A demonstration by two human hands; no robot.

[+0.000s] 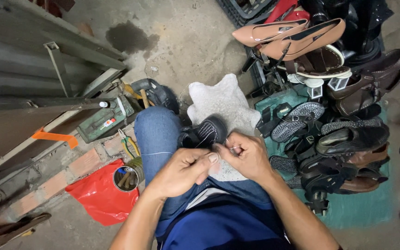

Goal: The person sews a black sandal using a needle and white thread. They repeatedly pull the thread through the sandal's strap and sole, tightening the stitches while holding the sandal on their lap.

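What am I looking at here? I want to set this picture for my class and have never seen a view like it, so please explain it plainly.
There is no machine: the single picture comes from a camera worn on a person's head, looking down at their own lap and two bare hands. The person sits in jeans on a concrete floor. A black shoe rests on the knee over a white cloth. The left hand pinches a thin white thread; the right hand pinches something small beside the shoe, too small to tell what. To the right lies a pile of shoes. To the left are a red bag, a tin of tools and pliers.
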